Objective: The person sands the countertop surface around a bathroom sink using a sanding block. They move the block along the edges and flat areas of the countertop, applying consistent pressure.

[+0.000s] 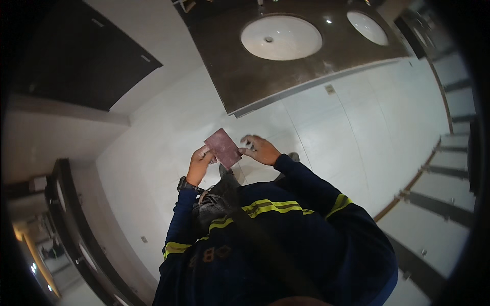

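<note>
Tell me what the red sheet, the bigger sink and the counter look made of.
Red sheet: probably abrasive paper; matte, thin, with pale dusty patches.
Bigger sink: likely glazed ceramic, given its smooth white bowl.
Counter: polished stone or laminate, I can't tell which; dark brown with a bright glint.

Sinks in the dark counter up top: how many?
2: one sink near top middle, a second sink to its right; the counter runs off the picture, so others may be hidden.

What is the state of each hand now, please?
Left hand: closed, holding a reddish sheet.
Right hand: open, at the sheet's edge; contact unclear.
</note>
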`<state>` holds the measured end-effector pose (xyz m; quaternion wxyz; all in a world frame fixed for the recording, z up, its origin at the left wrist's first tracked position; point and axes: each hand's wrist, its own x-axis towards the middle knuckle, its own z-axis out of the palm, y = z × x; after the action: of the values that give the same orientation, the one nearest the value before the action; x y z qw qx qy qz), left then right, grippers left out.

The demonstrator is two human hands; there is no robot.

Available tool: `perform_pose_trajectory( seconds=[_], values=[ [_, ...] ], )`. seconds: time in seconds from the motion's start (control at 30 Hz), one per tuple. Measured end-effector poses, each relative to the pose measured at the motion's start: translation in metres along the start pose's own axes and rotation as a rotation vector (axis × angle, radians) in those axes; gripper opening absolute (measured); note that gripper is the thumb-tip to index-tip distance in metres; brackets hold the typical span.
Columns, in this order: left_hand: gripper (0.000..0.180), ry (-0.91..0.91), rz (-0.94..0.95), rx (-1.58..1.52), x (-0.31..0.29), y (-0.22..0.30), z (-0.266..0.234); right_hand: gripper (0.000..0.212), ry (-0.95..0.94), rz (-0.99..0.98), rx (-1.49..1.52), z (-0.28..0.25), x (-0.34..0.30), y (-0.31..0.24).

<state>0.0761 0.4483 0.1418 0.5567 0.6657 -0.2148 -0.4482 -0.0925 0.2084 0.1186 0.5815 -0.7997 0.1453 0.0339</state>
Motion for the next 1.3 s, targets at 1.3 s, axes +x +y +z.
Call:
perform_pose_trajectory(
  seconds=[1.3],
  values=[
    [0.077, -0.264, 0.789, 1.328, 0.445, 0.067, 0.148, 0.069, 1.750, 0.245, 0.896, 0.042, 0.188, 0.066]
  ],
)
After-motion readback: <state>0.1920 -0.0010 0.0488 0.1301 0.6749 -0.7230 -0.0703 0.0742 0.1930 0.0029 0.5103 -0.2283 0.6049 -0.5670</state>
